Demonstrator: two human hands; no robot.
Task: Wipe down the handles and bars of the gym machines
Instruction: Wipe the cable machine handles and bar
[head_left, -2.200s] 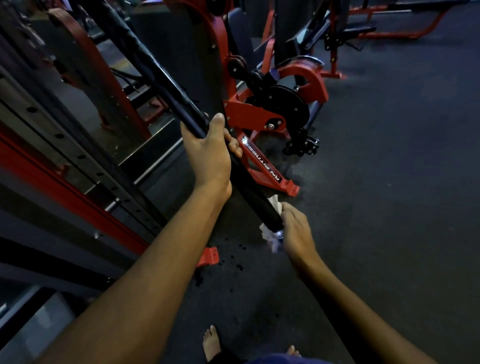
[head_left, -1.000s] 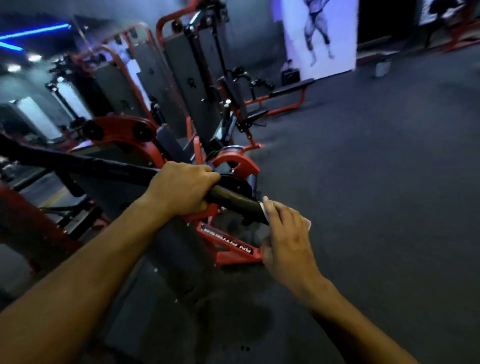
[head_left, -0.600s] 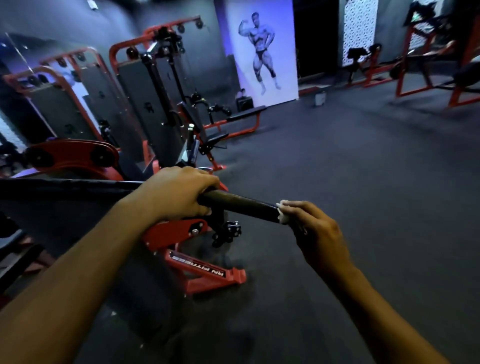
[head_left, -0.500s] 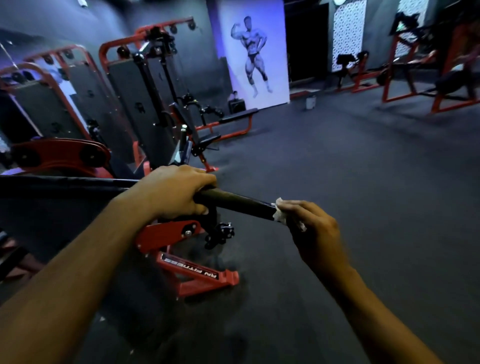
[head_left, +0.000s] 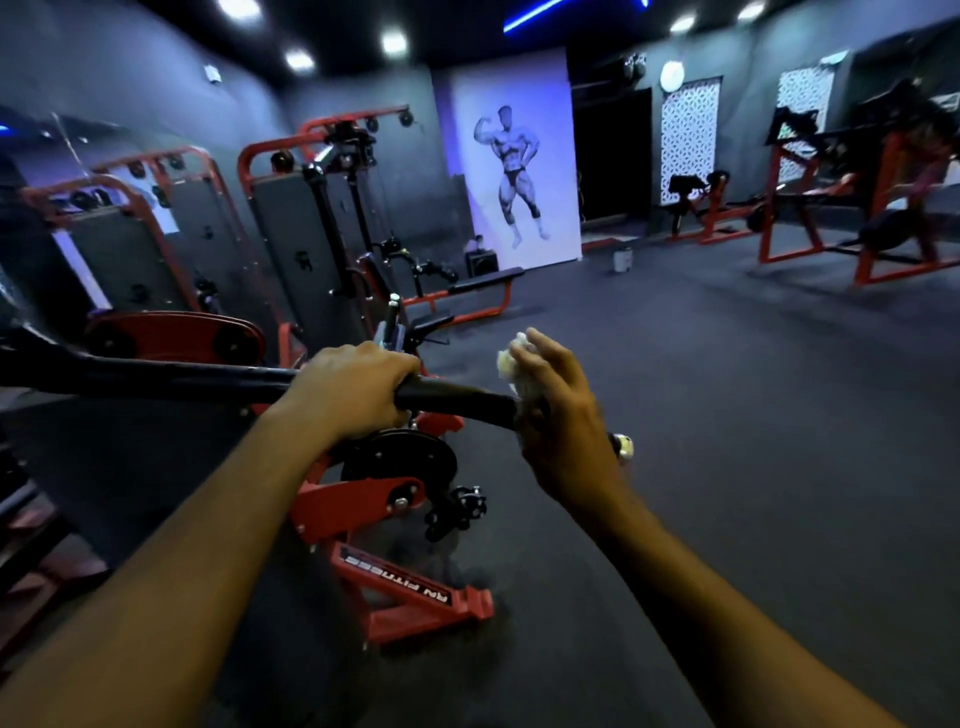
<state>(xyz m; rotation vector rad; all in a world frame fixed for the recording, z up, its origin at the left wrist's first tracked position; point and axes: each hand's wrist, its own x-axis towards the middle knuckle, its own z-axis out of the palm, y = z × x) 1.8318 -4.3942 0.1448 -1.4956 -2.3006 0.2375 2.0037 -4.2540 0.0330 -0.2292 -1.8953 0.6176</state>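
While the left hand (head_left: 358, 387) grips the black bar (head_left: 156, 371) tight | right hand (head_left: 558, 415), near the bar's end, pinches a white cloth (head_left: 511, 364), fingers loose | press cloth flat, rub slowly.

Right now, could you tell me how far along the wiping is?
Nothing shows as finished. In hand: the left hand grips the black bar while the right hand holds a white cloth at its grip end. Left: the other red machines behind look untouched.
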